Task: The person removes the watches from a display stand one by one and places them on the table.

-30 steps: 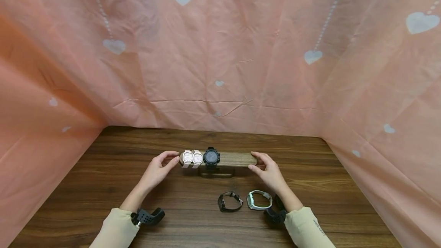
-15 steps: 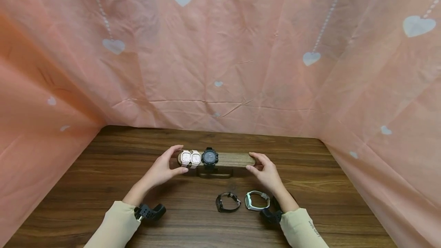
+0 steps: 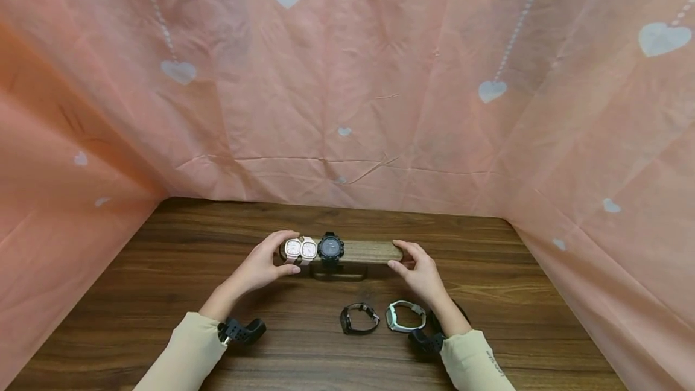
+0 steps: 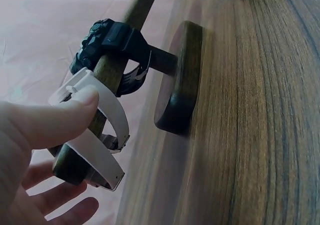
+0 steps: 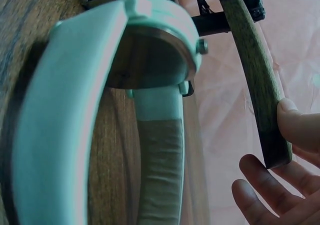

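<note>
At the left, a person's left hand [image 3: 263,261] has shifted inward from the tip of a wooden display bar [image 3: 373,251]; its thumb now presses a strap in front, its fingers curled behind, clamped around two pale watches [image 3: 301,249]. This suggests attention has moved from the bar's end to how those watches sit. They are strapped side by side around the bar's left end. Just right of them, a chunky black watch [image 3: 330,247] has stayed put near the middle, above the stand's base [image 4: 187,80]. At the right end, the right hand [image 3: 423,273] has kept its place, thumb and fingers pinching the bare wood. Nearer the person, a dark watch [image 3: 345,321] and, to its right, a mint-green watch [image 3: 392,317] rest on the table, apart from the stand.

The table [image 3: 304,349] is brown with dark wood grain. Peach-pink fabric [image 3: 347,77] printed with white hearts encloses it at left, back and right.
</note>
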Available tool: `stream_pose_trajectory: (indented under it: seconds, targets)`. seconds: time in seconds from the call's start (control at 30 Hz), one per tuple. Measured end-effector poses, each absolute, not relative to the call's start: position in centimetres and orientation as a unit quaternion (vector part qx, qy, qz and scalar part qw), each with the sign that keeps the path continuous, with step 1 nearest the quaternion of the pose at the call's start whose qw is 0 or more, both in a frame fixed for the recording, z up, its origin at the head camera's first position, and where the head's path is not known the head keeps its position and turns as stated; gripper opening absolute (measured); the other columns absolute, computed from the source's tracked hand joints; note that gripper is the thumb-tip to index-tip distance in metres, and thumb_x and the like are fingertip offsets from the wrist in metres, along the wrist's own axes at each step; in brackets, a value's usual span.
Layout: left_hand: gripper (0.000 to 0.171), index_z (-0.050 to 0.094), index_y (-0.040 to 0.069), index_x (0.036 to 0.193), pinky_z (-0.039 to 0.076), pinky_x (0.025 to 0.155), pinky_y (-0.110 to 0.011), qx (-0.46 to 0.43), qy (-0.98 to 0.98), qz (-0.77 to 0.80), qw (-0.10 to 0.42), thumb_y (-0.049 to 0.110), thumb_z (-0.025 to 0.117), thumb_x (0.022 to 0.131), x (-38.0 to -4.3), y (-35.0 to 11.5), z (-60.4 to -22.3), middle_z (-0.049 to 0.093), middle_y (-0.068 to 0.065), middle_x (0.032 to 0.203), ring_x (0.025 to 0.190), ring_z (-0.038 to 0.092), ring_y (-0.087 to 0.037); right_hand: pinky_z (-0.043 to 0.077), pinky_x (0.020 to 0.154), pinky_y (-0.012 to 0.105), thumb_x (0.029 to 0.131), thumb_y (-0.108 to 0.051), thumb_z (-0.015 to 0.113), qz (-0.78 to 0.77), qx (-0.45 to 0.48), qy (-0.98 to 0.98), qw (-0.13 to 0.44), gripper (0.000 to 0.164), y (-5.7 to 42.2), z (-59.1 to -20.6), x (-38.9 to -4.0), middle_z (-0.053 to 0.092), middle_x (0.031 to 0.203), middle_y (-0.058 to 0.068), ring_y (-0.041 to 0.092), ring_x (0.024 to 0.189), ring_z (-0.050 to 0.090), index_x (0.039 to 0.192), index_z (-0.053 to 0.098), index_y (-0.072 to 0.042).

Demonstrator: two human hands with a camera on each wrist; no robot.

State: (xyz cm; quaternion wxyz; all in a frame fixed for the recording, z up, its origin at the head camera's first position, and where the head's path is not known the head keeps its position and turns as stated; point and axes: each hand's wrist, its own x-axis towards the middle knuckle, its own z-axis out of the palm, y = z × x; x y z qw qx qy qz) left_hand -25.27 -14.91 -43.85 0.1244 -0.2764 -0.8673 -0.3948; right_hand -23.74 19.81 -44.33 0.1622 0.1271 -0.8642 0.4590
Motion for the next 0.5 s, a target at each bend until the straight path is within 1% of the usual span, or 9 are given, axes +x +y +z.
stream_pose_trajectory:
  seconds: [0.1,0.3,0.4,0.5]
  targets:
    - [0.063,0.054,0.005,0.124,0.041,0.094,-0.044,-0.280,-0.867,-0.393,0.126,0.015,0.083,0.069,-25.38,-14.83,-43.83,0.054,-0.010,0.125,0.115,0.049,-0.027,0.052,0.070,0.030,0.075,-0.004,0.076,0.460,0.123,-0.865,0.158,0.044,19.82,-44.26,-23.71,0.060,0.102,0.011,0.020,0.080,0.058,0.117,0.062,-0.002]
    - [0.057,0.057,0.006,0.122,0.047,0.083,-0.039,-0.274,-0.867,-0.398,0.121,0.011,0.082,0.070,-25.64,-14.75,-43.88,0.056,-0.008,0.121,0.105,0.054,-0.022,0.052,0.070,0.032,0.075,-0.005,0.076,0.454,0.121,-0.868,0.158,0.044,20.05,-44.12,-23.58,0.061,0.100,0.009,0.019,0.078,0.057,0.117,0.062,-0.002]
    - [0.058,0.056,0.006,0.122,0.046,0.085,-0.041,-0.280,-0.868,-0.394,0.116,0.012,0.082,0.070,-25.76,-14.57,-43.73,0.056,-0.008,0.121,0.106,0.053,-0.022,0.052,0.070,0.035,0.076,-0.006,0.076,0.450,0.126,-0.869,0.163,0.043,20.17,-44.11,-23.55,0.061,0.099,0.009,0.019,0.078,0.057,0.116,0.062,-0.001]
    - [0.059,0.056,0.006,0.123,0.044,0.088,-0.041,-0.287,-0.868,-0.390,0.111,0.013,0.081,0.071,-25.87,-14.49,-43.64,0.057,-0.007,0.120,0.108,0.053,-0.022,0.052,0.069,0.034,0.076,-0.006,0.076,0.447,0.127,-0.870,0.165,0.043,20.25,-44.12,-23.54,0.060,0.096,0.008,0.019,0.077,0.057,0.116,0.062,0.000]
